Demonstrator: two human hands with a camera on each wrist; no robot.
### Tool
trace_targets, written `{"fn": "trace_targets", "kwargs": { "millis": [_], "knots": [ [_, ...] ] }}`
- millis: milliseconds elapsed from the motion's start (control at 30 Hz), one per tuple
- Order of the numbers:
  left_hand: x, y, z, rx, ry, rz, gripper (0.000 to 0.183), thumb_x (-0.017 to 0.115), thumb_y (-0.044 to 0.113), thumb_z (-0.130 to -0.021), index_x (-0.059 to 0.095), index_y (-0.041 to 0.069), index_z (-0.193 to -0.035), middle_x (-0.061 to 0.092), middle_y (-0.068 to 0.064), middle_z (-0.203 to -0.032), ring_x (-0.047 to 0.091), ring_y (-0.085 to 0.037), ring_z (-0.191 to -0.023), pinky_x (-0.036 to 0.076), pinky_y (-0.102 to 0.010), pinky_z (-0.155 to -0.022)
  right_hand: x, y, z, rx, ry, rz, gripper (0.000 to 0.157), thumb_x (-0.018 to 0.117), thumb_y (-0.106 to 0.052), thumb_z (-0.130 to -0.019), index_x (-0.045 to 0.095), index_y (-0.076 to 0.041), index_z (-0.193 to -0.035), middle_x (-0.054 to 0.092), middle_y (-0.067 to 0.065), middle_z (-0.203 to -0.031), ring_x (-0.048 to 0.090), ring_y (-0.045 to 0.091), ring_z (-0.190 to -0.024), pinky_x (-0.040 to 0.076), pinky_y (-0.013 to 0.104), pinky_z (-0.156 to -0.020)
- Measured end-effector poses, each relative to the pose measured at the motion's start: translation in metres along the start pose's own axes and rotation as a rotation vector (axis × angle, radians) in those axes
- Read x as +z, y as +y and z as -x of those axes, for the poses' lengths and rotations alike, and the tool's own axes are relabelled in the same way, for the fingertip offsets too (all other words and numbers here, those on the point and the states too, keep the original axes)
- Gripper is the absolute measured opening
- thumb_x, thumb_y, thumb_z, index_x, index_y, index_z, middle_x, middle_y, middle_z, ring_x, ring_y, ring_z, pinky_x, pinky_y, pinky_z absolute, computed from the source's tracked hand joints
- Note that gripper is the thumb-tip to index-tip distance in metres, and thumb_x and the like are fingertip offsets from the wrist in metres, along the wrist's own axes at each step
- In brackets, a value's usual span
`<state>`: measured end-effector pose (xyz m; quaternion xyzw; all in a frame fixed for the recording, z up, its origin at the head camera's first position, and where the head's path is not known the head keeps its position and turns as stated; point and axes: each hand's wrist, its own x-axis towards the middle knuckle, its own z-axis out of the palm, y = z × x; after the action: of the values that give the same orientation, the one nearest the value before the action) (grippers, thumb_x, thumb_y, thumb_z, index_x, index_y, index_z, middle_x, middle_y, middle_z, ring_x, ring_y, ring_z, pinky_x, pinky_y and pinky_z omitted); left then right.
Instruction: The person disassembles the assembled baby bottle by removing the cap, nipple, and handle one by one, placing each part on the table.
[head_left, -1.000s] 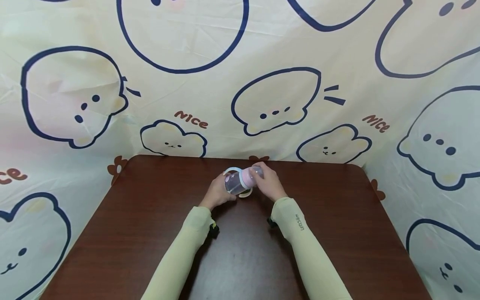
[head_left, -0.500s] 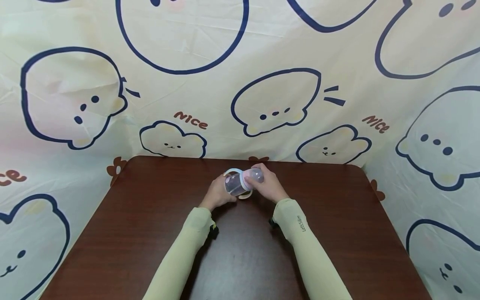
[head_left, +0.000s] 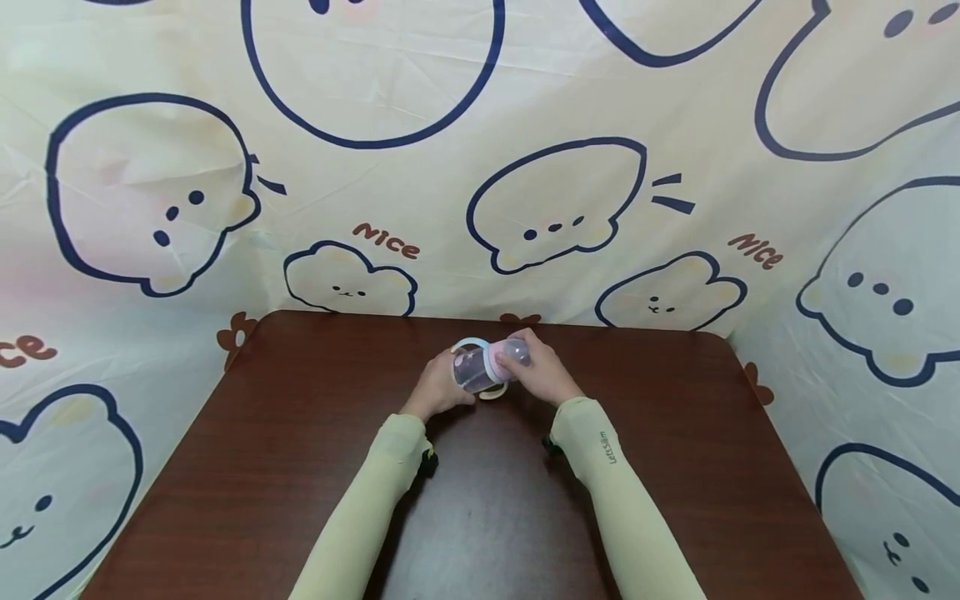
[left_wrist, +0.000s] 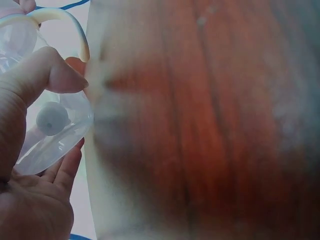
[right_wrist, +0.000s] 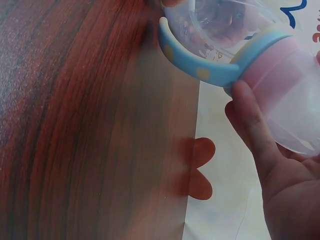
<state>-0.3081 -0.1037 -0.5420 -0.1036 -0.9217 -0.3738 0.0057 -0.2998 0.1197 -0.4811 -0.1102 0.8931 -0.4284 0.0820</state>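
A baby bottle [head_left: 471,371] with a clear body lies tilted between both hands, over the far part of the table. My left hand [head_left: 438,387] grips the clear body near its base; in the left wrist view the thumb crosses the body, and a round white piece [left_wrist: 52,119] shows inside. My right hand [head_left: 547,372] holds the other end, around the pink collar [right_wrist: 280,70] and translucent dome cap [right_wrist: 297,110], with its thumb beside the blue ring. A curved blue handle [right_wrist: 200,70] with yellow spots juts from that ring. Some right fingers are hidden behind the cap.
The dark brown wooden table [head_left: 495,517] reaches back to a cream cloth wall [head_left: 442,192] printed with blue outlined animals. More of this cloth hangs along both sides. The table's back edge is close behind the hands.
My right thumb has shifted left from the cap side onto the pink collar, showing more of the clear dome. The left hand keeps its hold, and the bottle stays nearly in place.
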Motion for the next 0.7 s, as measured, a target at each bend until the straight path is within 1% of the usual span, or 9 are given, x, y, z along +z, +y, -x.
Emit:
{"fn": "trace_targets", "kwargs": {
  "millis": [100,167,367,533,700],
  "knots": [
    [0.0005,-0.0006,0.0001,-0.003,-0.004,0.006,0.086,0.099,0.012,-0.056,0.059,0.002,-0.132,0.067,-0.014,-0.118,0.062,-0.03,-0.104,0.053,-0.046,-0.097,-0.0003,-0.0003,-0.0001,-0.006,-0.002,0.006,0.057,0.066,-0.048,-0.099,0.046,-0.018,-0.142,0.055,0.015,-0.146,0.055,0.035,-0.125,0.046,0.057,-0.109],
    [0.0005,-0.0009,-0.0001,0.006,0.002,0.007,0.086,0.099,0.012,-0.056,0.06,0.002,-0.131,0.067,-0.014,-0.116,0.062,-0.03,-0.103,0.053,-0.046,-0.096,-0.0002,-0.0003,-0.0009,-0.008,-0.005,0.002,0.056,0.066,-0.046,-0.099,0.046,-0.017,-0.142,0.055,0.016,-0.145,0.056,0.035,-0.124,0.047,0.055,-0.108],
    [-0.0002,-0.0006,-0.0002,0.012,0.009,0.017,0.084,0.098,0.01,-0.055,0.061,0.002,-0.129,0.068,-0.013,-0.114,0.063,-0.03,-0.101,0.053,-0.045,-0.094,0.0007,0.003,-0.0043,-0.019,-0.024,-0.023,0.055,0.066,-0.043,-0.1,0.045,-0.016,-0.143,0.056,0.015,-0.142,0.062,0.032,-0.115,0.056,0.047,-0.098],
    [-0.0013,-0.0001,0.0001,0.005,0.004,0.025,0.083,0.098,0.01,-0.055,0.061,0.002,-0.129,0.068,-0.012,-0.113,0.062,-0.03,-0.1,0.053,-0.045,-0.093,0.0004,0.0058,-0.0065,-0.032,-0.043,-0.052,0.055,0.067,-0.043,-0.1,0.045,-0.015,-0.142,0.057,0.015,-0.139,0.066,0.03,-0.106,0.059,0.043,-0.091],
    [-0.0011,-0.0004,0.0007,0.006,0.006,0.019,0.083,0.098,0.01,-0.055,0.061,0.001,-0.13,0.067,-0.013,-0.114,0.062,-0.029,-0.101,0.053,-0.046,-0.094,-0.0009,0.0068,-0.0069,-0.039,-0.059,-0.066,0.054,0.067,-0.042,-0.1,0.046,-0.016,-0.141,0.056,0.015,-0.139,0.064,0.03,-0.108,0.059,0.042,-0.088]
  ]
}}
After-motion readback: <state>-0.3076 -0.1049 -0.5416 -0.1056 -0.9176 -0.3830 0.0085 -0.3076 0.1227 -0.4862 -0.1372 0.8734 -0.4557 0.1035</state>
